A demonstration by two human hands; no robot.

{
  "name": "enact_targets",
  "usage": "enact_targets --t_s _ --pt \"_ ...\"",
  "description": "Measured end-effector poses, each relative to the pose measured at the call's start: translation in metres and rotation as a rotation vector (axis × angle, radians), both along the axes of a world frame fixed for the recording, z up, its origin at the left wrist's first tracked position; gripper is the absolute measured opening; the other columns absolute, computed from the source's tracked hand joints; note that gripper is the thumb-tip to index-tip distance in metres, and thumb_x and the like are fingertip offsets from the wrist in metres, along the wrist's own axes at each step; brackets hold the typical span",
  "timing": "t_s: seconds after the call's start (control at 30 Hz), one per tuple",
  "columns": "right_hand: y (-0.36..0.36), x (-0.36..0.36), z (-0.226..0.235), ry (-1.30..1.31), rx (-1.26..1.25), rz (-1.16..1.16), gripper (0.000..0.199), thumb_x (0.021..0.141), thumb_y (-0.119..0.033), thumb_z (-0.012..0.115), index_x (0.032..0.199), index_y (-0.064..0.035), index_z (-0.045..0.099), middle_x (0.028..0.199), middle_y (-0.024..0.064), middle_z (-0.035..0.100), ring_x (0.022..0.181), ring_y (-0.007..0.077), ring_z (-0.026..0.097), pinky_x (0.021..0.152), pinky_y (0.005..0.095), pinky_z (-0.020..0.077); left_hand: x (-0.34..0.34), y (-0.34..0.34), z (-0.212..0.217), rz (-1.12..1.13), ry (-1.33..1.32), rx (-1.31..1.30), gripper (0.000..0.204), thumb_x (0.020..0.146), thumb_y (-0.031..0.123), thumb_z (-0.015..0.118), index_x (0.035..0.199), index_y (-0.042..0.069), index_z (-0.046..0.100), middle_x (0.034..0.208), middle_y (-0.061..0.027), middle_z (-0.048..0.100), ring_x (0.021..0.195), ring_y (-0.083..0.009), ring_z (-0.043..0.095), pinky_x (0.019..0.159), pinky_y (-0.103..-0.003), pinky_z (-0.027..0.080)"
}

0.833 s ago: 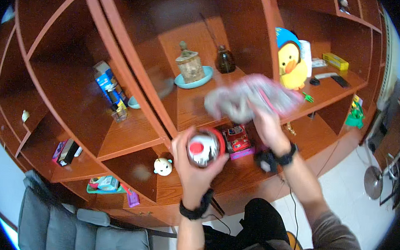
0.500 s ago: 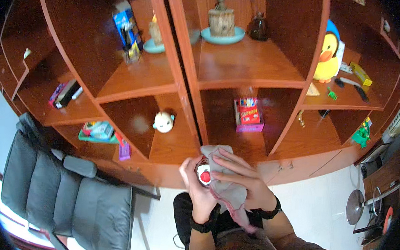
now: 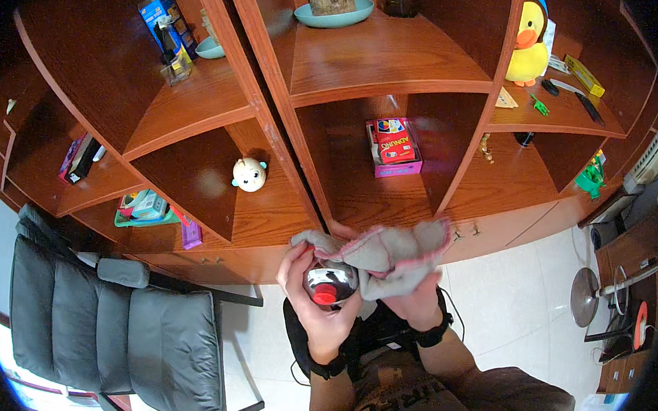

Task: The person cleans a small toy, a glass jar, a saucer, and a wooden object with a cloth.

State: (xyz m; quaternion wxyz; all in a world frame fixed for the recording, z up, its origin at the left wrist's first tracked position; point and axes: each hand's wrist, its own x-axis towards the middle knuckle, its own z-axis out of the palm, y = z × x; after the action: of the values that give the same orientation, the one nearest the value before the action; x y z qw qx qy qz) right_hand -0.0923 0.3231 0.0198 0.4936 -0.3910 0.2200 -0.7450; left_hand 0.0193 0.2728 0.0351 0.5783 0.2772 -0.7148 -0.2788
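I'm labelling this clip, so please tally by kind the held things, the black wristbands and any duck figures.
Grey cloth with pink edging: 1
Red-topped shiny rounded thing: 1
Black wristbands: 2
Yellow duck figure: 1
Total: 5

You see soft glare on the cabinet (image 3: 391,60), its front edges fisheye-bowed; its far-left corner seems dim.

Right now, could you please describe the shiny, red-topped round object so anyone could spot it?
In front of the brown wooden cabinet, find the bare left hand. It holds the silvery round object beside a grey, pink-edged cloth. Unlike the dull cloth, this object is mirror-shiny and red-topped.
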Motion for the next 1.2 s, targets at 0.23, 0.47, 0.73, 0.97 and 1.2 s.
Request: enact_targets --t_s 0.23,0.47,0.73,0.97,1.2 --pt "-0.005 0.004 0.021 -0.323 0.124 -0.039 0.046 0.083 -0.003 0.059 0.123 -0.0024 0.037 0.124 0.0147 0.049 0.118 0.0257 0.047 0.101 0.0386 0.0357 0.005 0.005 -0.005 0.006 -0.211 -0.085 0.069 0.054 -0.001 0.074 0.117 0.003 0.046 0.123 -0.0169 0.037 0.116 -0.0342 0.038 0.098 -0.042 0.033" --pt "-0.005 -0.002 0.006 -0.254 0.118 -0.248 0.041 0.083 -0.002 0.059 0.119 -0.0026 0.04 0.117 0.0125 0.054 0.113 0.0237 0.051 0.098 0.0358 0.0401 -0.003 0.005 -0.002 -0.039 -0.37 -0.048 0.084 0.052 0.003 0.078 0.126 0.003 0.037 0.123 -0.0187 0.039 0.115 -0.0337 0.038 0.098 -0.041 0.032" --pt "0.0 -0.003 -0.013 -0.693 0.162 -0.097 0.028 0.092 -0.013 0.05 0.117 -0.0009 0.047 0.111 0.0109 0.054 0.106 0.0205 0.054 0.09 0.0329 0.0443 -0.005 0.009 -0.02 -0.036 -0.033 0.002 0.085 0.048 0.009 0.088 0.12 0.003 0.044 0.119 -0.0174 0.044 0.104 -0.0315 0.047 0.088 -0.04 0.041" --pt "0.011 -0.017 -0.021 -0.463 0.031 -0.266 0.041 0.096 -0.03 0.038 0.127 -0.004 0.042 0.123 0.0119 0.052 0.118 0.0291 0.046 0.103 0.0443 0.0327 0.011 0.007 0.0 0.264 0.032 -0.117 0.088 0.051 0.003 0.083 0.126 0.001 0.039 0.121 -0.0144 0.044 0.112 -0.028 0.044 0.1 -0.038 0.032" --pt "0.024 0.002 -0.016 -0.112 0.103 -0.152 0.07 0.091 -0.054 0.036 0.143 -0.0148 0.011 0.142 0.0118 0.029 0.129 0.0283 0.034 0.103 0.0437 0.0308 0.008 0.014 0.008 0.171 -0.103 -0.129 0.082 0.052 0.007 0.084 0.123 0.001 0.043 0.116 -0.0146 0.045 0.106 -0.0273 0.046 0.095 -0.037 0.036"
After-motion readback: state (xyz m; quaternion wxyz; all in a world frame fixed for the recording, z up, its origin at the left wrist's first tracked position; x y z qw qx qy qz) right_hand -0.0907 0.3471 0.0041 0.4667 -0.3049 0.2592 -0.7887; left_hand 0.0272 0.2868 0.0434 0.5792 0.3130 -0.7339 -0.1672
